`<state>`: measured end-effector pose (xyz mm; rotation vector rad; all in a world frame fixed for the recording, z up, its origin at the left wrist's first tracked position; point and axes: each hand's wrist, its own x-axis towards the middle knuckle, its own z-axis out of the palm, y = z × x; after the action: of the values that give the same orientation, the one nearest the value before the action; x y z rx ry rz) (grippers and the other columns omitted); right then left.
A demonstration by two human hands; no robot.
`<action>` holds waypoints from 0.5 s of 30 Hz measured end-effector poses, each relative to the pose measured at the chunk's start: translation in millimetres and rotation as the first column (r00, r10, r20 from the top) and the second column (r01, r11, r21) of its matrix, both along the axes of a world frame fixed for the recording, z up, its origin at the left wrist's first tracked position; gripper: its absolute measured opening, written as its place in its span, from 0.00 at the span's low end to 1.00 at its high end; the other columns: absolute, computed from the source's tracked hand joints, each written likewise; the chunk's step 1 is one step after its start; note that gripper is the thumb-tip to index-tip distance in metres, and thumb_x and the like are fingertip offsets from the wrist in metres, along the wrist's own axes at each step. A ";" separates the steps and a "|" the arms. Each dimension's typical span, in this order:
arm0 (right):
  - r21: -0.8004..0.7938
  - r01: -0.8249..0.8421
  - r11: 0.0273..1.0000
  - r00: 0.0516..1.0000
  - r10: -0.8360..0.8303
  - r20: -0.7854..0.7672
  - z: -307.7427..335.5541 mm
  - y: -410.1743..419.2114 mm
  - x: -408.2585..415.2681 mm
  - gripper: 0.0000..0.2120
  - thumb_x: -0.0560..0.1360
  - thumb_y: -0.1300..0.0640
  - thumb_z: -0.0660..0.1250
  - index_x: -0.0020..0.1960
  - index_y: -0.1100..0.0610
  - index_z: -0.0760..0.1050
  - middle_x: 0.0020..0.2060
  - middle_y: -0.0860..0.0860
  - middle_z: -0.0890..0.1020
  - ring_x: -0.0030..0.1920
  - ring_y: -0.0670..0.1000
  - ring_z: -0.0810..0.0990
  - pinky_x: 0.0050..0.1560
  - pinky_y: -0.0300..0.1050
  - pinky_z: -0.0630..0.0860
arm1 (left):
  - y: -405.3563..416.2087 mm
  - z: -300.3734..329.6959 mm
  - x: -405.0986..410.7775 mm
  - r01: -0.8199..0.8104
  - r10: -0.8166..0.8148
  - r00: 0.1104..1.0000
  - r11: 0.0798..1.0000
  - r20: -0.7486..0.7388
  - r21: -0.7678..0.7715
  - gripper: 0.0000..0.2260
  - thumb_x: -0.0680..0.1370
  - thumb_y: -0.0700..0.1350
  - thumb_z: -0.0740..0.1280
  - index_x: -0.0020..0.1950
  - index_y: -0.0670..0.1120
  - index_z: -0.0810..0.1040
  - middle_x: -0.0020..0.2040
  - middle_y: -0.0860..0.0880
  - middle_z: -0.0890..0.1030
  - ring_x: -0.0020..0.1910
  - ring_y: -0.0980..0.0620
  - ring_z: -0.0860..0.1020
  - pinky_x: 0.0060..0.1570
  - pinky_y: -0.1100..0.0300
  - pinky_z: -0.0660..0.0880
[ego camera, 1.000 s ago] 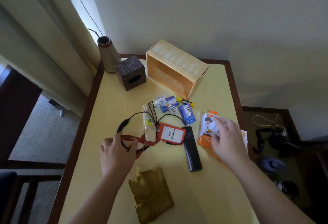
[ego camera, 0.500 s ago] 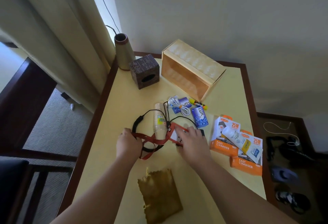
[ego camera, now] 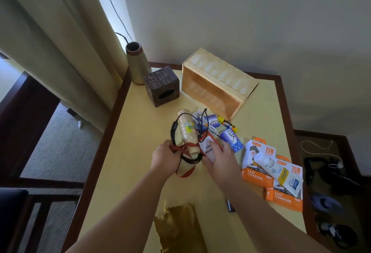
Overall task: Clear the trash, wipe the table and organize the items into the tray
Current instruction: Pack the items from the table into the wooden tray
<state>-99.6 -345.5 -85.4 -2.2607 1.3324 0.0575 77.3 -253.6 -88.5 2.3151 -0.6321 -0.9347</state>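
Head view: nearest lies a limp gold cloth [ego camera: 178,226] on the table [ego camera: 124,152]; beyond it the left hand [ego camera: 163,157] is clenched on the red lanyard [ego camera: 184,170], and the right hand [ego camera: 219,157] lies over its badge [ego camera: 207,148], grip unclear. Light and floppy, the strap looks tangled with a black cable [ego camera: 174,132] around the cup stack [ego camera: 187,132], so hold the badge. Farther back the wooden tray [ego camera: 217,84] lies on its side, bare tabletop left.

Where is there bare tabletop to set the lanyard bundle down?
Bare patches: the left strip between the table's dark edge and the paper cup stack; the far right corner beside the wooden tray, above the charger boxes. Crowded: the middle around both hands, and the near edge with the yellow cloth.
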 end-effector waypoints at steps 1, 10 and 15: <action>-0.006 0.009 1.000 0.997 -0.009 0.071 1.9 5.2 -3.7 0.27 0.82 0.46 0.65 0.80 0.48 0.65 0.79 0.53 0.62 0.77 0.55 0.64 0.72 0.54 0.70 | -1.8 -0.6 -0.7 0.034 -0.034 0.999 0.999 -0.012 -0.007 0.09 0.78 0.43 0.67 0.58 0.49 0.81 0.48 0.51 0.83 0.46 0.47 0.79 0.40 0.57 0.72; -0.169 -0.099 0.981 0.950 0.143 0.276 -3.8 90.6 -89.8 0.20 0.78 0.55 0.71 0.69 0.50 0.76 0.69 0.50 0.74 0.70 0.49 0.74 0.64 0.51 0.79 | 44.5 8.3 -9.2 -0.009 0.005 0.998 0.998 -0.068 -0.064 0.23 0.82 0.49 0.68 0.77 0.59 0.69 0.53 0.55 0.81 0.49 0.53 0.81 0.41 0.60 0.75; -0.097 -0.555 0.827 0.807 0.563 0.179 -16.9 151.0 -99.5 0.34 0.82 0.48 0.66 0.84 0.43 0.55 0.83 0.49 0.57 0.83 0.51 0.56 0.77 0.46 0.63 | 124.2 22.7 -12.1 -0.116 0.112 0.992 0.989 -0.051 -0.088 0.18 0.83 0.51 0.69 0.71 0.63 0.72 0.46 0.53 0.82 0.42 0.54 0.83 0.39 0.61 0.79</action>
<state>-199.1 -194.5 -102.3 -2.5415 0.5297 0.0053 65.2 -129.4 -65.8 2.2184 -0.5070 -0.8852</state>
